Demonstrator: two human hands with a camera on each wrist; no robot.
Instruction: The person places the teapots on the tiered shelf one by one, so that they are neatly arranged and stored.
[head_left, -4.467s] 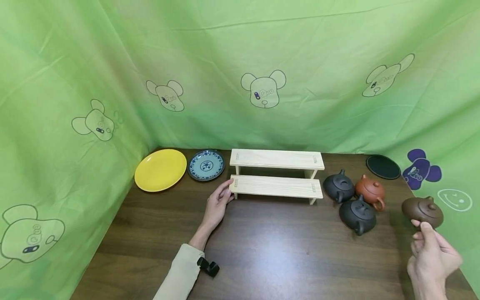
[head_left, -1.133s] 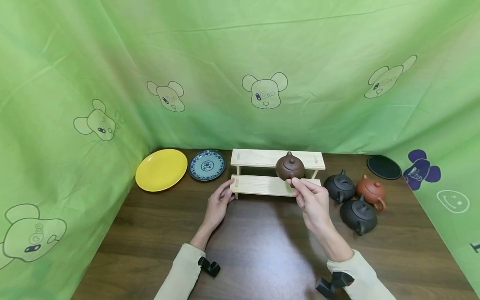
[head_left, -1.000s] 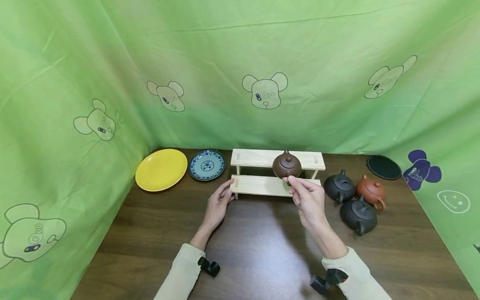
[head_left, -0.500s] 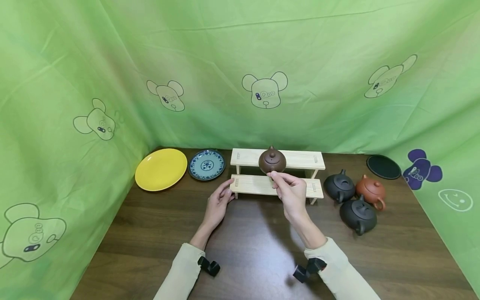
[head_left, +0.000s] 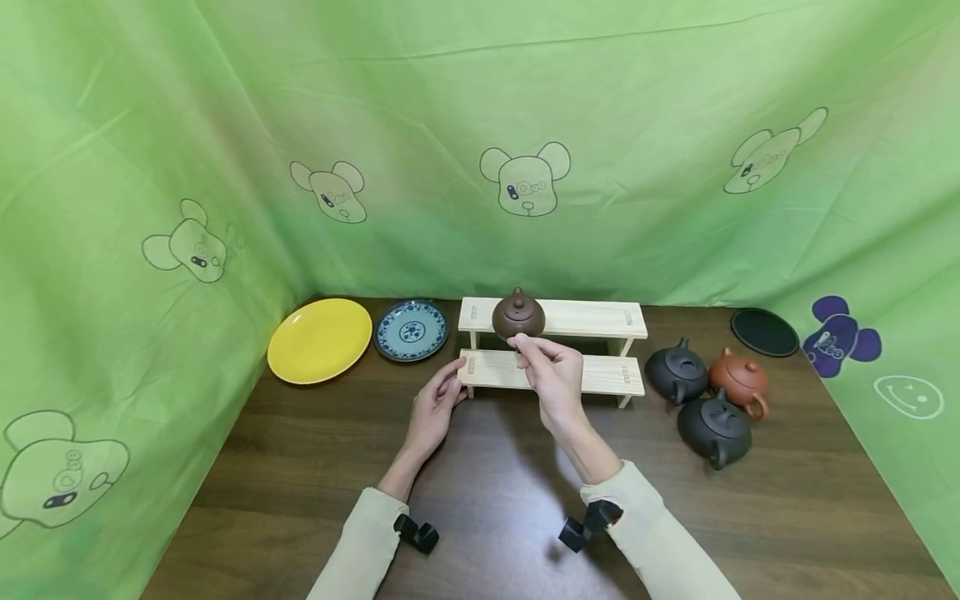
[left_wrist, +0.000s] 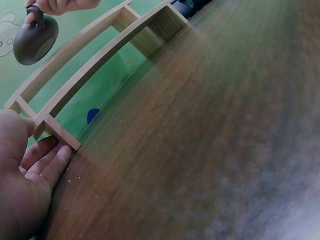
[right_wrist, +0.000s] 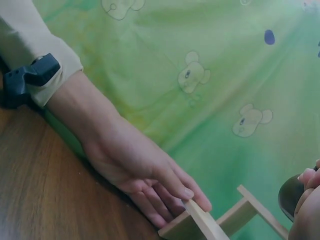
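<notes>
My right hand (head_left: 555, 383) pinches the handle of a small brown teapot (head_left: 519, 315), upright in front of the left part of the upper board of a two-step wooden display stand (head_left: 592, 318). In the left wrist view the teapot (left_wrist: 36, 37) hangs in the air, clear of the boards. With thumb and fingers, my left hand (head_left: 433, 408) holds the left end of the stand's lower board (head_left: 495, 371); in the right wrist view the thumb and forefinger of that left hand (right_wrist: 135, 160) meet at the board's end, other fingers by the leg.
Two black teapots (head_left: 715, 429) and a reddish-orange teapot (head_left: 740, 382) stand close together right of the stand. A dark round plate (head_left: 765, 332) lies behind them. To the left are a blue patterned plate (head_left: 412, 331) and a yellow plate (head_left: 320, 342). Green cloth (head_left: 420, 167) encloses the table.
From the far right, my right hand has carried the brown teapot leftward over the stand, recently moving left and slightly away from me. My left hand stays at the board's end.
</notes>
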